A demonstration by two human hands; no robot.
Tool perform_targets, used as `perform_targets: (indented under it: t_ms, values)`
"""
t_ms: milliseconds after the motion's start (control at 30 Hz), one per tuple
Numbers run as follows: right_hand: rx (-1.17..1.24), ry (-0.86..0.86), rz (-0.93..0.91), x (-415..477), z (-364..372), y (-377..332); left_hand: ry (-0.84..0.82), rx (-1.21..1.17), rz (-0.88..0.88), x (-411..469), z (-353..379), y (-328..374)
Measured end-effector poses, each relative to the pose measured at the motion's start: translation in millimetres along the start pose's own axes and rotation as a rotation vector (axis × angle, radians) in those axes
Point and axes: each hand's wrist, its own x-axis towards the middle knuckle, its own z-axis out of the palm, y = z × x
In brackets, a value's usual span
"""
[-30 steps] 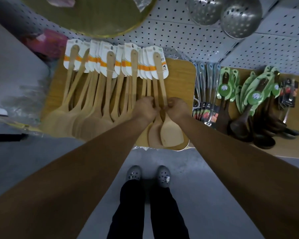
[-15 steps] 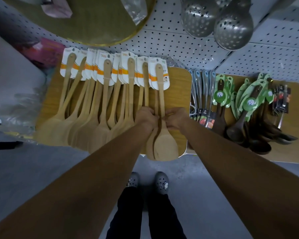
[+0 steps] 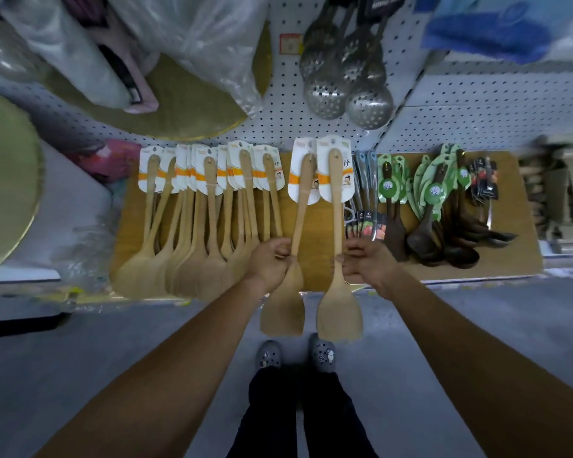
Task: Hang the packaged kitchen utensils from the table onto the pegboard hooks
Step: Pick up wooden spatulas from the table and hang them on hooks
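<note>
My left hand (image 3: 270, 263) grips the handle of a packaged wooden spatula (image 3: 286, 305), lifted off the table with its blade toward me. A second packaged wooden spatula (image 3: 338, 305) hangs beside it, its handle pinched by my right hand (image 3: 366, 261). Both carry white cards with an orange stripe at the far end. Several more carded wooden spatulas (image 3: 209, 226) lie in a row on the wooden table (image 3: 315, 226). The white pegboard (image 3: 278, 104) rises behind the table.
Metal skimmers (image 3: 344, 84) hang on the pegboard above. Green-carded dark spoons (image 3: 434, 219) and other packaged utensils (image 3: 366, 206) lie on the table's right part. Plastic-wrapped goods (image 3: 179, 44) and round mats (image 3: 186, 114) hang at upper left. Grey floor and my shoes are below.
Both hands picked two spatulas out of the row's right end, lifted them and drew them apart. My head has tipped up, so more pegboard shows.
</note>
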Motion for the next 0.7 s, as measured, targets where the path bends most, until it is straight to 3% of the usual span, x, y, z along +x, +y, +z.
perform_targets:
  t_ms: [267,700]
  values:
    - [0.184,0.185,-0.173,-111.0,-27.2,10.8,-0.1,-0.123,0.149,-74.5,-0.2,47.8]
    - [0.437,0.467,-0.187,-234.2,-114.3,104.6,-0.337,-0.1,0.177,-150.5,91.2,79.9]
